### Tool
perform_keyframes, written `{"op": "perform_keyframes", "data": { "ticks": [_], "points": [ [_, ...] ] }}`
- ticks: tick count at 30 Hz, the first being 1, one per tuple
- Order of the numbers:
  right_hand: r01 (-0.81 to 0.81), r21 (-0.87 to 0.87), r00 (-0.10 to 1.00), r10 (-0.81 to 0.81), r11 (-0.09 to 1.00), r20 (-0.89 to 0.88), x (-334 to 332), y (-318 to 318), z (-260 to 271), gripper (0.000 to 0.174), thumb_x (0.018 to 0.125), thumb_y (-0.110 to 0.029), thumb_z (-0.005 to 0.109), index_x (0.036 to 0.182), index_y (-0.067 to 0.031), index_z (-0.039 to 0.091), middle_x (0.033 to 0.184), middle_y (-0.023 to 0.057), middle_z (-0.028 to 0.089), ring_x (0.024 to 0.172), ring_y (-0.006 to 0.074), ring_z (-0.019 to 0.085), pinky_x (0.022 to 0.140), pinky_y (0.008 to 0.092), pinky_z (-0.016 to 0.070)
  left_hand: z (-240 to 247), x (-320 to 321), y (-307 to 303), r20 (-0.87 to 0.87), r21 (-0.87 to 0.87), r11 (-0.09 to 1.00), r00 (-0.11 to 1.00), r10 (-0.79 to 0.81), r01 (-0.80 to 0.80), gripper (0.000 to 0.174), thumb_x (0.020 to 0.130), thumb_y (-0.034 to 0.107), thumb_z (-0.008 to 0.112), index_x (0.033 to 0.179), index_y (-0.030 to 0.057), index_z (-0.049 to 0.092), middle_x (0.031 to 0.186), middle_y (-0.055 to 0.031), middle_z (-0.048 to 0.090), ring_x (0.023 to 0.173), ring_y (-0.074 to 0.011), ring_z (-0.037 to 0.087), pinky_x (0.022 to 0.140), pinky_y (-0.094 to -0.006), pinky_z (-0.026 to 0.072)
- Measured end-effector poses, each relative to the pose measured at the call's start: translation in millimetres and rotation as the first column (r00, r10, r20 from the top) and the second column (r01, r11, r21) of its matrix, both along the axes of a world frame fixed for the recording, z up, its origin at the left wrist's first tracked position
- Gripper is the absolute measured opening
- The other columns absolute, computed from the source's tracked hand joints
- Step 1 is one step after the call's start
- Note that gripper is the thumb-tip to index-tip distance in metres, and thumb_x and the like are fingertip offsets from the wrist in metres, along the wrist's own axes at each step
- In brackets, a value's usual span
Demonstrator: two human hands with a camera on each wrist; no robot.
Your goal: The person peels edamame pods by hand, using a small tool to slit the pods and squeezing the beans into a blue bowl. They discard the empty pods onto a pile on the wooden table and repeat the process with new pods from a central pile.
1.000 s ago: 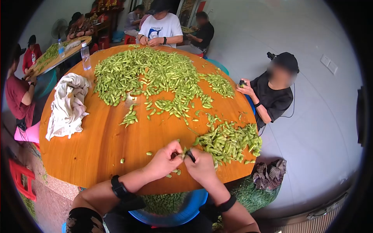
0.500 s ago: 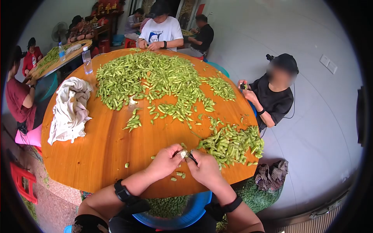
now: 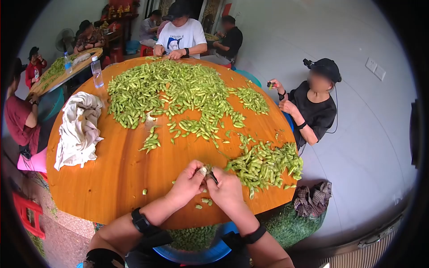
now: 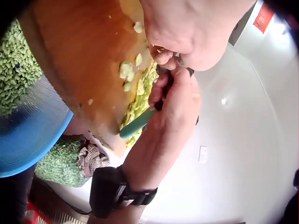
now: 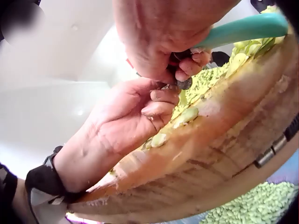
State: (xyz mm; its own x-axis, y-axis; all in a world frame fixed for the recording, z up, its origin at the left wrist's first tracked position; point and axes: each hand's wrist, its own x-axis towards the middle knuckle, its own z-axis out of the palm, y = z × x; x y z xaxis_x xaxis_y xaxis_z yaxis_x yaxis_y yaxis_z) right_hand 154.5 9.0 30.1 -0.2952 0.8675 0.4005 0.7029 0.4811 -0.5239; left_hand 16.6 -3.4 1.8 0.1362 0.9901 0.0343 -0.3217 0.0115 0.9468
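Over the near edge of the table, both hands meet in the head view. My left hand [image 3: 187, 181] pinches a pale green bean pod [image 3: 203, 171] between thumb and fingers. My right hand [image 3: 225, 187] grips a tool with a green handle [image 5: 247, 31] and a dark working end, held against the pod; fingers hide most of it, so I cannot tell its kind. Several loose shelled beans [image 3: 204, 202] lie on the wood just below the hands. To the right of my right hand is a heap of green pods [image 3: 268, 165].
A larger pod pile [image 3: 174, 87] covers the far side of the round wooden table [image 3: 103, 187]. A white cloth [image 3: 78, 129] and a water bottle [image 3: 97, 71] are at left. Below the edge sits a blue basin [image 4: 46, 147] of beans. People sit opposite and at right.
My hands stay together and have shifted slightly left and up. The pale pod has turned between the left fingers. The person at right has moved their hands apart, one raised.
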Motion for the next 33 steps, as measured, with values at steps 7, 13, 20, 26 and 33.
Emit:
{"op": "perform_keyframes", "data": {
  "ticks": [7,13,20,26,33],
  "points": [
    [-0.185,-0.138,0.979,0.195,0.973,0.056,17,-2,15,0.011,0.081,-0.016,0.059,0.083,-0.0058,0.056,0.072,0.0182,0.061,0.070,0.0395,0.060,0.062,0.0480,0.0476,4,-3,-1,-0.072,-0.207,0.978,0.996,-0.052,0.036,0.011,0.101,0.018,0.041,0.097,0.0101,0.048,0.074,0.0000,0.050,0.055,-0.0053,0.039,0.047,-0.0190,0.0304],
    [-0.149,-0.176,0.985,0.162,0.973,0.061,16,-1,14,0.010,0.079,-0.015,0.060,0.085,-0.0080,0.058,0.070,0.0166,0.060,0.066,0.0365,0.060,0.059,0.0444,0.0469,-1,5,-2,-0.029,-0.150,0.986,0.997,-0.075,0.070,0.010,0.100,0.012,0.040,0.096,0.0120,0.049,0.077,0.0021,0.049,0.062,-0.0051,0.041,0.051,-0.0193,0.0340],
    [0.073,-0.029,0.981,-0.067,0.997,0.184,-15,-2,2,0.010,0.077,-0.018,0.059,0.082,-0.0093,0.058,0.070,0.0159,0.061,0.066,0.0375,0.061,0.059,0.0468,0.0481,2,8,-4,0.139,-0.216,0.975,0.987,0.078,-0.046,0.014,0.100,0.009,0.039,0.092,0.0157,0.048,0.076,0.0043,0.052,0.058,-0.0028,0.040,0.047,-0.0183,0.0291],
    [0.038,-0.003,0.996,-0.038,0.999,0.078,-18,5,-3,0.017,0.081,-0.021,0.059,0.080,-0.0049,0.054,0.065,0.0194,0.060,0.063,0.0402,0.060,0.059,0.0489,0.0481,0,3,2,0.084,-0.222,0.969,0.988,0.132,-0.110,0.011,0.099,0.009,0.041,0.093,0.0105,0.050,0.073,0.0029,0.050,0.059,-0.0032,0.040,0.046,-0.0197,0.0287],
    [0.153,0.051,0.974,-0.160,0.987,0.163,52,28,20,0.032,0.086,-0.028,0.063,0.072,-0.0001,0.054,0.066,0.0213,0.058,0.063,0.0403,0.058,0.056,0.0465,0.0447,-12,-13,8,-0.458,0.150,0.972,0.859,0.230,-0.180,0.012,0.094,0.007,0.049,0.096,0.0034,0.059,0.077,-0.0026,0.053,0.067,-0.0134,0.050,0.064,-0.0257,0.0414]
  ]
}}
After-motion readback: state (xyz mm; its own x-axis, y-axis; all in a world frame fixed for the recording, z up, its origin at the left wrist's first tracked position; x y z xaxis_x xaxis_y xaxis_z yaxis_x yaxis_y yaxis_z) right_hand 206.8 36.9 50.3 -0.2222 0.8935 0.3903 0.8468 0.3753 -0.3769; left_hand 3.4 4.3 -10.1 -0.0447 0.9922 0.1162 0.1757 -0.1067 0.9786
